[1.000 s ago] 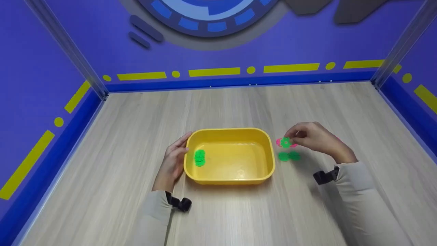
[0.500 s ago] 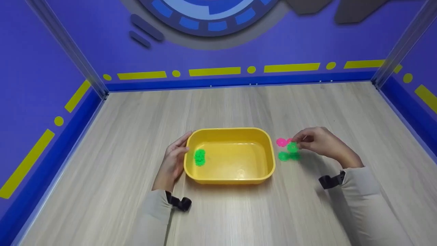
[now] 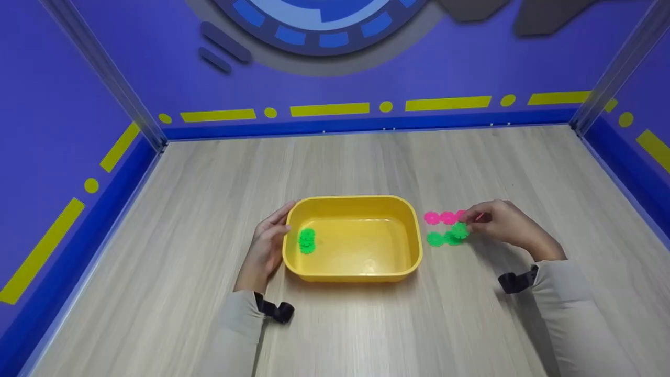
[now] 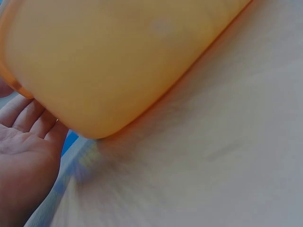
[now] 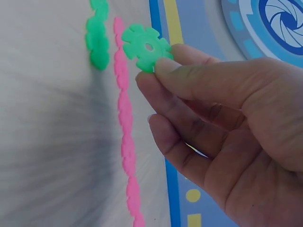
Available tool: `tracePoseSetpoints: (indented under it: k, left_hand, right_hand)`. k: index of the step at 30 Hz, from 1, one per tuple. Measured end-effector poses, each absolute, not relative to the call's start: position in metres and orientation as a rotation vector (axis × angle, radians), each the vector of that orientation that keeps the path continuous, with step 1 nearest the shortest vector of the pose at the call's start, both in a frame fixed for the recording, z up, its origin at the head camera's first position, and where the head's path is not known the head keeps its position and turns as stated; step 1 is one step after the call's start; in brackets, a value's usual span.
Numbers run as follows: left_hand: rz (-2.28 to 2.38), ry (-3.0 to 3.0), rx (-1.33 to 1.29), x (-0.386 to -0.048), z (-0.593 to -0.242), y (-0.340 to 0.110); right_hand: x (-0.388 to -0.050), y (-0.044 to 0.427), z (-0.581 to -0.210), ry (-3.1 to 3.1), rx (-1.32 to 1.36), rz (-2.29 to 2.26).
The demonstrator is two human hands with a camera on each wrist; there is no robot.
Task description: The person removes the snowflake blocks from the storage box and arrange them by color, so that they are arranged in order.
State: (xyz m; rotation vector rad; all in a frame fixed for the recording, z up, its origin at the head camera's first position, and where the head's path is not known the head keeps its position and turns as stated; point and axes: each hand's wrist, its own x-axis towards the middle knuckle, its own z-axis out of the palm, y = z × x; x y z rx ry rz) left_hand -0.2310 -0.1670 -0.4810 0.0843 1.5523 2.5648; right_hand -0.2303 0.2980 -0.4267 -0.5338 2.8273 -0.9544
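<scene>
My left hand point(image 3: 268, 246) holds the left end of a yellow plastic basin point(image 3: 352, 278); in the left wrist view its fingers point(image 4: 33, 116) lie against the outside, below the rim. Inside the basin's left end sit green flower-shaped discs point(image 3: 306, 241), overlapping. Between thumb and fingertips, my right hand point(image 3: 505, 226) pinches a green notched snowflake disc point(image 5: 147, 46) with a hole in its middle. It hovers over the right end of a short row of green discs point(image 3: 435, 239) on the table. Behind that runs a row of pink discs point(image 3: 432, 218), partly hidden by the hand in the head view.
The wood-grain table point(image 3: 356, 167) is bounded by blue panels point(image 3: 335, 86) with yellow markings at the back and both sides. Each wrist wears a black strap-on camera point(image 3: 515, 283). The rows of discs lie close to the basin's right wall.
My right hand has moved right and slightly nearer with the green disc, from over the pink row to over the green row's right end. The left hand and basin stay put.
</scene>
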Motion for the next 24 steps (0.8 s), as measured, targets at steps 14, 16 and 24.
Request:
tracePoseSetpoints:
  k: [14, 16, 24]
  left_hand:
    - [2.564, 1.562, 0.092, -0.232, -0.481, -0.167]
    - [2.570, 1.557, 0.086, -0.232, -0.481, -0.167]
    - [2.570, 1.554, 0.082, -0.232, -0.481, -0.167]
  right_hand:
    - [-0.230, 0.312, -0.436, 2.815, -0.458, -0.912]
    - [-0.230, 0.313, -0.437, 2.813, -0.445, -0.902]
    - [-0.230, 0.316, -0.438, 2.801, -0.417, -0.881]
